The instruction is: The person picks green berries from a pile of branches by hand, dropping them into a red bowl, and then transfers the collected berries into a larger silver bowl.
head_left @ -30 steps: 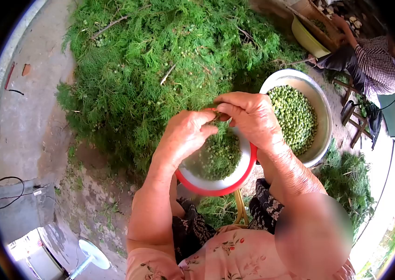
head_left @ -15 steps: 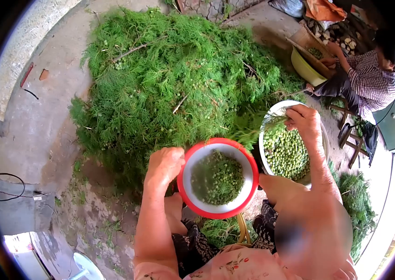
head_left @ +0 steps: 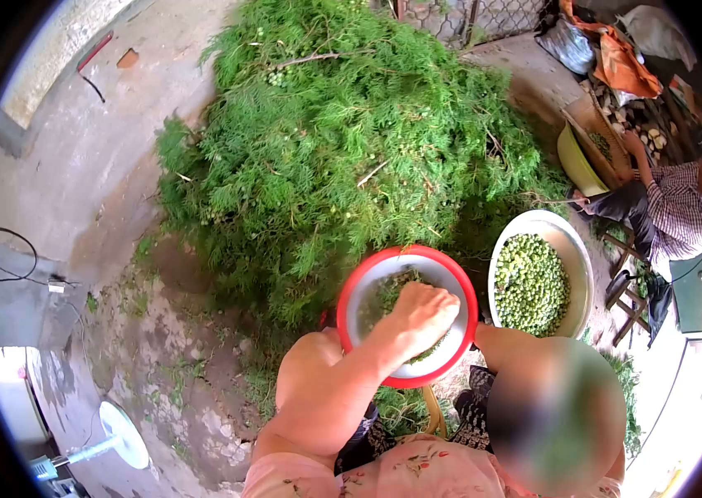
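My left hand (head_left: pixel 424 317) reaches into a white basin with a red rim (head_left: pixel 469 295), which sits between my knees. Its fingers curl down, closed, among small green cones and sprigs (head_left: pixel 391 289); what they grip is hidden under the hand. To the right stands a larger pale metal basin (head_left: pixel 581 274) holding many round green cones (head_left: pixel 529 286). My right hand does not show; a blurred round patch covers the area at lower right. Beyond the basins lies a large heap of green conifer branches (head_left: pixel 351 149).
A person in a checked shirt (head_left: pixel 683 220) sits at right beside a yellow-green basin (head_left: pixel 579 162) and a wicker tray (head_left: pixel 596 124). A white fan (head_left: pixel 124 436) stands at lower left. A black cable (head_left: pixel 31 249) lies at left, orange sacking (head_left: pixel 623 62) at the back right.
My left hand has moved from beside the red-rimmed basin into it. My right hand, earlier holding a green sprig over the metal basin, has left the view. The view has shifted.
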The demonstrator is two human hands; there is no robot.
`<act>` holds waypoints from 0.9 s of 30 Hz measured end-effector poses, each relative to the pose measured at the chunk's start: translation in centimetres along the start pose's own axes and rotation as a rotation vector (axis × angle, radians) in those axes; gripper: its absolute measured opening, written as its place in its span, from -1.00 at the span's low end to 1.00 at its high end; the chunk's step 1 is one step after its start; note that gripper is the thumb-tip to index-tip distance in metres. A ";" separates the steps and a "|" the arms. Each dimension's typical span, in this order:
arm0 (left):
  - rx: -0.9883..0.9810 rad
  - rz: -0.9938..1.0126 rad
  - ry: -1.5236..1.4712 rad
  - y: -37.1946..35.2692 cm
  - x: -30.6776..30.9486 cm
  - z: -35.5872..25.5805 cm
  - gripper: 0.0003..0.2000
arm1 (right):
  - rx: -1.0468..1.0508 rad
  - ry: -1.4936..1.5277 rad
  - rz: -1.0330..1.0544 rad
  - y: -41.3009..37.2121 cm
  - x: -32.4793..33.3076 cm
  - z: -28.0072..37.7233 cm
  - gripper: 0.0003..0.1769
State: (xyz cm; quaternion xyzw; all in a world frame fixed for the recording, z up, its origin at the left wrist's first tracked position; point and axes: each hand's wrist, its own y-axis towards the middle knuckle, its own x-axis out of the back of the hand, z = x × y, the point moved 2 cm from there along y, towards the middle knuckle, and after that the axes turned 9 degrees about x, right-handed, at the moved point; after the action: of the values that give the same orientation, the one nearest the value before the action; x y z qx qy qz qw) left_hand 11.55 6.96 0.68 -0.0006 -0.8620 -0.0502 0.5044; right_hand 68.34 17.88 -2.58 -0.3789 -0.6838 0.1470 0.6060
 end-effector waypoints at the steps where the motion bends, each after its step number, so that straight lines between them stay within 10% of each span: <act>1: -0.038 -0.079 0.001 -0.2 -1.3 0.3 -0.91 | 0.043 0.120 -0.076 -1.3 1.4 3.1 -0.81; 5: -0.137 -0.344 0.050 -1.0 -6.0 1.7 -0.88 | 0.920 0.025 -0.568 -0.7 4.9 18.1 -0.77; 14: 0.006 -0.243 -0.132 -0.4 1.4 1.0 -0.90 | 1.732 0.146 -0.333 -9.7 0.1 53.3 -0.82; 20: 0.113 -0.013 0.033 -0.4 4.5 1.9 -0.92 | 1.841 0.173 -0.228 -10.5 -8.5 65.6 -0.66; 24: 0.224 -0.478 -0.112 0.2 6.4 3.1 -0.90 | 1.645 -0.014 -0.344 -12.3 -12.1 68.8 -0.57; 27: 0.323 -0.418 -0.046 0.0 6.5 3.7 -0.89 | 1.517 -0.211 -0.347 -11.8 -13.6 70.1 -0.49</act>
State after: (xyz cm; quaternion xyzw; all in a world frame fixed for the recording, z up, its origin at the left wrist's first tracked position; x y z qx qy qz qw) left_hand 5.09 6.94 4.55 0.2568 -0.8516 -0.0151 0.4567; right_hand -1.89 18.67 -20.13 0.2665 -0.5002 0.5124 0.6452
